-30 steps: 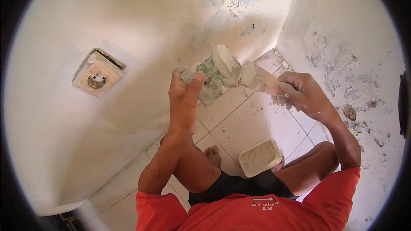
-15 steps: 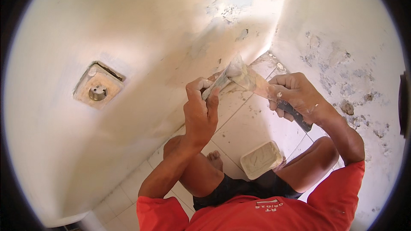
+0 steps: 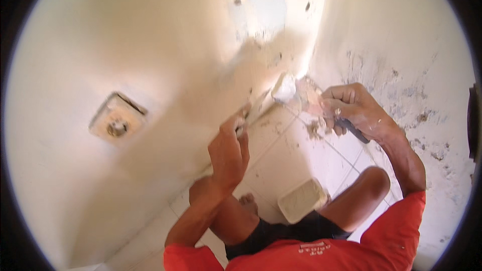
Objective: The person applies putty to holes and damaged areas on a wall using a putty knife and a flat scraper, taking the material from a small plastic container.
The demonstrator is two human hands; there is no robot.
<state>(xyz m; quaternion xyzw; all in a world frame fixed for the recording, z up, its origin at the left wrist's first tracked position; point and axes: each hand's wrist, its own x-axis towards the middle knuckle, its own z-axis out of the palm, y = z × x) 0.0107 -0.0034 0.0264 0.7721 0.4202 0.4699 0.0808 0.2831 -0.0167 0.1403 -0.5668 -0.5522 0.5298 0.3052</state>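
My right hand (image 3: 354, 108) is closed around the dark handle of a putty knife (image 3: 307, 99), its smeared blade pointing left. A thick lump of white filler (image 3: 284, 88) sits at the tip of that blade. My left hand (image 3: 228, 148) is closed on a thin flat scraper (image 3: 258, 106), blurred by motion, its far end close to the filler lump. Whether the two tools touch, I cannot tell. Below both hands, a shallow cream tub (image 3: 302, 201) with pale filler in it stands on the floor between my legs.
A wall socket (image 3: 118, 120) sits loose in the left wall. The right wall (image 3: 411, 90) is pitted and chipped, and the left wall has patches and holes near the corner. Crumbs of debris (image 3: 316, 129) lie on the floor tiles (image 3: 271, 170).
The two tools have drawn apart, my left hand moving slightly left and down. The filler now shows as a rounded lump on the putty knife's tip. The view has shifted a little.
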